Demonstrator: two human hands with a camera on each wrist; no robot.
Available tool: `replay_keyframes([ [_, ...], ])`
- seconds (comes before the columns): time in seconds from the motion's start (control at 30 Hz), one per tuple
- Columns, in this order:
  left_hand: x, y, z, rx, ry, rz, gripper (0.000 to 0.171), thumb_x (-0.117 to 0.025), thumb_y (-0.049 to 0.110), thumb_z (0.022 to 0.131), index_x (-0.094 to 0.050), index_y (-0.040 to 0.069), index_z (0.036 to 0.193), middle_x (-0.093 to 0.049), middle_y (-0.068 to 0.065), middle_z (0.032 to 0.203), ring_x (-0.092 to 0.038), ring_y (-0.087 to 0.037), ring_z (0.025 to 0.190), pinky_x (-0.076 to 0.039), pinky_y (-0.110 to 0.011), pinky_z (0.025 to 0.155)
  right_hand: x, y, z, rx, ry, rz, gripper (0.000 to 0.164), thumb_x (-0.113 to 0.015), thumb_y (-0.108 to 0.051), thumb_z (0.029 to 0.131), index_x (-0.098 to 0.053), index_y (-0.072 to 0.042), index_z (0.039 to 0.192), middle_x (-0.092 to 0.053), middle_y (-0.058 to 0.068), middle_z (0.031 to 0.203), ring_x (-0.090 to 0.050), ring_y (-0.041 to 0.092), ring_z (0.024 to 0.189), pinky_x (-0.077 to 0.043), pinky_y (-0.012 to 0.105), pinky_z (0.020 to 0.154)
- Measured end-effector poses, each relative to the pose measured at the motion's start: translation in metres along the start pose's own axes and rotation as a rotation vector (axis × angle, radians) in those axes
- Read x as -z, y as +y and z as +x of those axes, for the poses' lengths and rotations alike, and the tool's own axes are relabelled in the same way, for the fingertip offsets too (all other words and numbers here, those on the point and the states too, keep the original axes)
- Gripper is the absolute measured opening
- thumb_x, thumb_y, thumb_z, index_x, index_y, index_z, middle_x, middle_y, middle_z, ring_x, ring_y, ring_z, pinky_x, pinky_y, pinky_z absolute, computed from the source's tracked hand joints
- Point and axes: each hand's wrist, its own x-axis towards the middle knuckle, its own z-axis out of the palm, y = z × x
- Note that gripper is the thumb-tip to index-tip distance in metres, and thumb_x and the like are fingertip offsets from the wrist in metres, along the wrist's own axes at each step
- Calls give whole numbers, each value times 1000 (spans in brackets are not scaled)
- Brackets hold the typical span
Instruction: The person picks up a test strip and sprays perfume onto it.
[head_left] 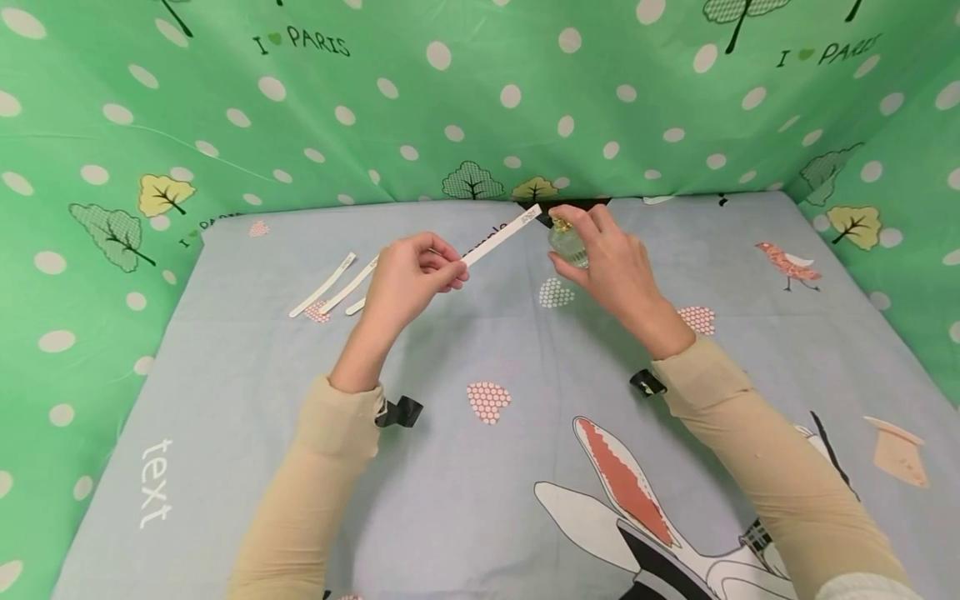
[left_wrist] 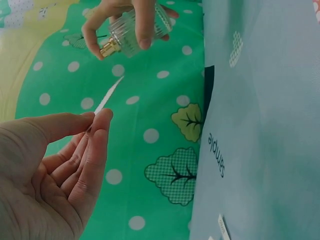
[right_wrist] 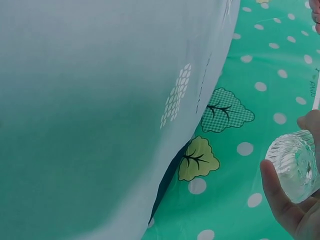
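Broadly, the background is filled by a dotted green curtain (head_left: 480, 83); before it a blue-grey cloth (head_left: 435, 492) is spread; above this, a gold-topped glass bottle (head_left: 566, 243) is gripped in the right hand (head_left: 611, 260); a white strip (head_left: 501, 237) is pinched in the left hand (head_left: 411, 279), its far end held near the bottle but apart; three similar strips (head_left: 321, 287) are laid on the cloth leftward, partly hidden by that hand.
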Motion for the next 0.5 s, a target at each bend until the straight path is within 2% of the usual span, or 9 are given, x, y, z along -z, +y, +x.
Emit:
replay_keyframes([
  [0.2, 0, 0, 0, 2, -2, 6, 10, -69, 10, 92, -67, 1, 95, -77, -15, 90, -75, -21, 77, -61, -23, 70, 3, 0, 0, -55, -7, 2, 56, -73, -25, 90, -42, -22, 137, -56, 19, 100, -39, 24, 47, -35, 36, 40],
  [0.37, 1, -1, 0, 9, -1, 8, 10, -69, 11, 92, -67, 1, 95, -77, -15, 91, -75, -27, 81, -61, -26, 72, 7, 1, 1, -76, 1, 1, 59, -73, -27, 91, -38, -24, 139, -56, 19, 102, -36, 23, 50, -34, 35, 40],
  [0.5, 1, 0, 1, 16, -2, 6, 11, -69, 11, 92, -68, 1, 96, -78, -15, 91, -75, -25, 81, -62, -27, 72, 9, 2, 1, -81, 4, -6, 58, -72, -28, 91, -39, -25, 139, -55, 19, 100, -35, 23, 51, -33, 34, 41],
])
